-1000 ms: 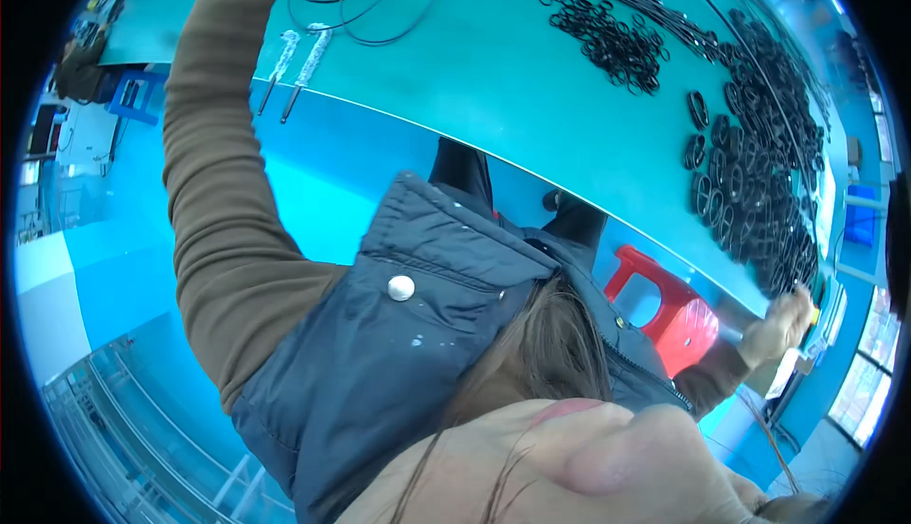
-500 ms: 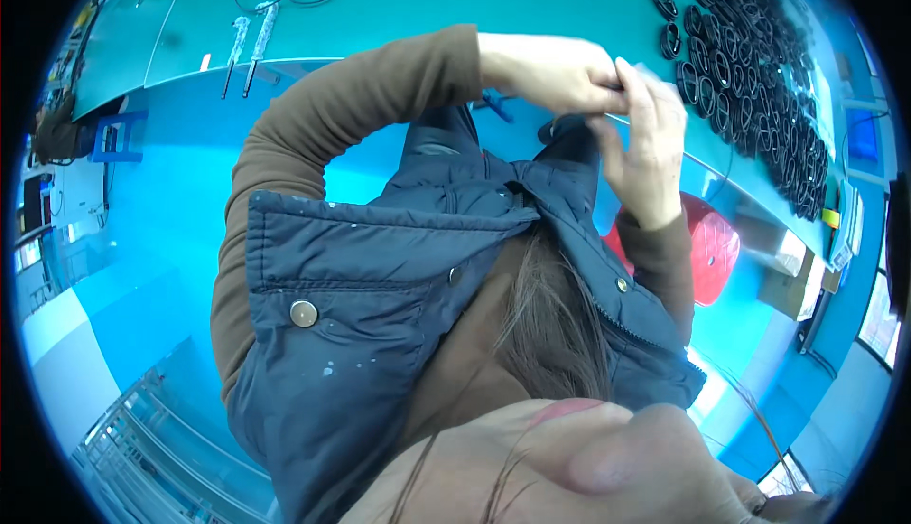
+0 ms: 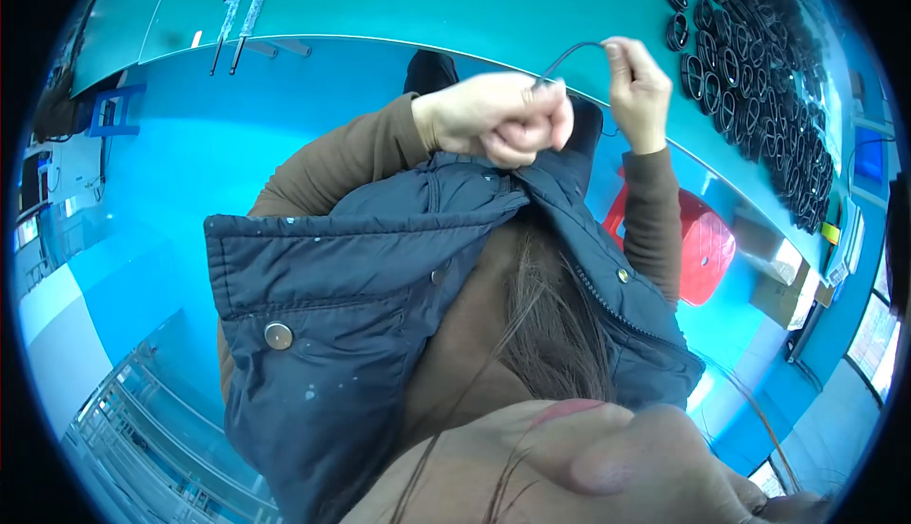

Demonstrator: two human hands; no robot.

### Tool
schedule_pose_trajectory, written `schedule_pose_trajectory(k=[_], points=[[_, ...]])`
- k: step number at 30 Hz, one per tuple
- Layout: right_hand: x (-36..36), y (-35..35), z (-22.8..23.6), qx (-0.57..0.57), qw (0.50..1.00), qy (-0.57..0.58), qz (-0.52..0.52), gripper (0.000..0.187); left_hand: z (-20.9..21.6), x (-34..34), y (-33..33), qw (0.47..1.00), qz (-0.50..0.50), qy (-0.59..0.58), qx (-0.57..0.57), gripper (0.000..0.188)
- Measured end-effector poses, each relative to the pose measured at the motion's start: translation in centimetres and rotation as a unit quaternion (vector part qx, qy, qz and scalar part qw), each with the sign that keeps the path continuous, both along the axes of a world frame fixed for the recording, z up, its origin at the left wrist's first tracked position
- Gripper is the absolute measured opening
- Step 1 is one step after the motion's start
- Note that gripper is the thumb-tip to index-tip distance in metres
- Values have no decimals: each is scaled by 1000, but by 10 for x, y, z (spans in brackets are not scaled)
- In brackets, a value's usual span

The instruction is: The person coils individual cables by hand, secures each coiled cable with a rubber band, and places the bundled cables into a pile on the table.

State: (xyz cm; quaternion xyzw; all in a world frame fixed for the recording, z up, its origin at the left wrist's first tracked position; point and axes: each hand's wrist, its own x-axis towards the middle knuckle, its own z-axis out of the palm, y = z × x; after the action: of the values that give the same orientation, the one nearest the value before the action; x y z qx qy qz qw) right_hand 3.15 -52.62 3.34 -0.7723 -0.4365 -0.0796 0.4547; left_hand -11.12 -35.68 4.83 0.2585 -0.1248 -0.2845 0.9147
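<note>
Head view, looking down: a thin black cable (image 3: 574, 46) arches between two bare hands, seen against a green table (image 3: 455, 11). The left hand (image 3: 508, 121) is curled into a fist, with the cable running into it; the right hand (image 3: 641, 92) pinches the cable between thumb and fingers. Black coils (image 3: 731, 64) crowd the table's right side — a red stool (image 3: 707, 247) stands below.

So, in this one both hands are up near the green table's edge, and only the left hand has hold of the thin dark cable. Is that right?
Not quite: it isn't only the left hand. The head view shows the right hand also pinching the thin dark cable, which arches between the two. Both are indeed near the edge of the green table.
</note>
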Motion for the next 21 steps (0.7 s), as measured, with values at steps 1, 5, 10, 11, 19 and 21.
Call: schedule_pose_trajectory(k=[1,5,10,11,19,21], points=[[-2,1,-10,-54,998,27,3,8,5,2,2,998,22,-17,-48,34],[-44,-7,-53,-74,991,60,96,11,15,32,28,986,129,-79,-68,37],[-76,-27,-15,-151,972,56,171,14,-10,42,53,913,280,-154,253,41],[-72,-28,2,-179,964,54,188,13,-16,43,54,870,305,-175,344,42],[-17,8,38,-47,986,73,143,14,-11,24,21,956,14,-120,266,50],[-14,16,18,24,963,203,174,16,-5,23,18,978,-61,-96,174,52]])
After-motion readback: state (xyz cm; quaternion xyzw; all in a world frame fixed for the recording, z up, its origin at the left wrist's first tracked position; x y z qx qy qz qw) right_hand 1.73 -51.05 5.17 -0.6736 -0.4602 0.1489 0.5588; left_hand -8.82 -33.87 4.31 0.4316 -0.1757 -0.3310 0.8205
